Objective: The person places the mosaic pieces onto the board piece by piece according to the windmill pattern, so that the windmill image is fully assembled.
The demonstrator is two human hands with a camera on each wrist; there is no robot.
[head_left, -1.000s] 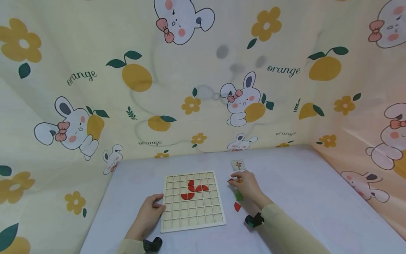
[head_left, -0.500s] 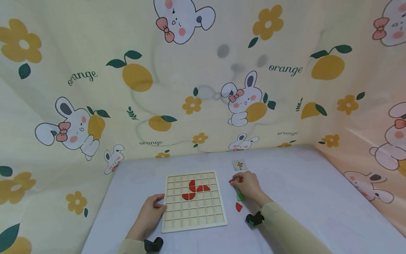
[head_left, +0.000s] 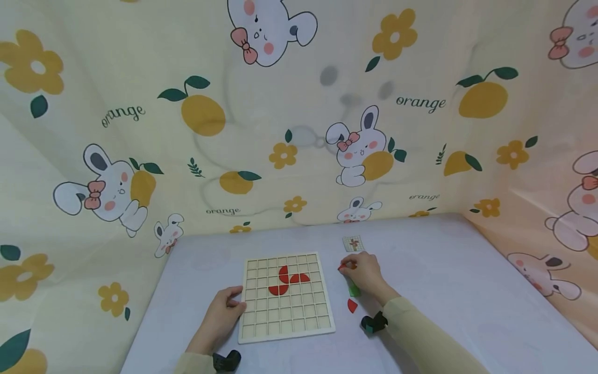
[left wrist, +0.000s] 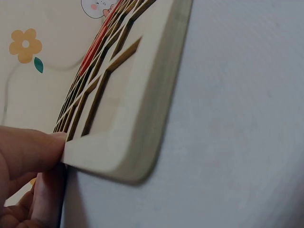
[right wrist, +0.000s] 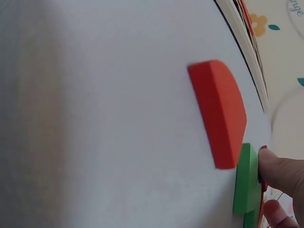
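A square cream grid board [head_left: 287, 336] lies on the table, with several red quarter-circle pieces [head_left: 279, 290] set in its cells. At the board's left edge my left hand [head_left: 223, 310] holds it, the thumb [left wrist: 40, 149] on the rim and other fingers lower at its side. My right hand [head_left: 366, 271], right of the board, pinches a small red piece [head_left: 342, 267] between thumb and fingers; most of it is hidden. Green pieces [right wrist: 245, 183] lie just beside that hand, and an orange piece [head_left: 353, 265] shows partly under it. Nearer the wrist lies a loose red quarter-circle piece [right wrist: 221, 111].
A small card [head_left: 353, 243] printed with a red pattern on a grid lies just beyond my right hand. The white-covered table [head_left: 434, 291] meets a patterned cloth backdrop [head_left: 261, 114] behind and at the sides. Each wrist wears a small black camera [head_left: 374, 323].
The red piece in my right fingers has turned slightly, while that hand stays nearly in place. The left hand and the board have not moved; the head view has shifted a little.
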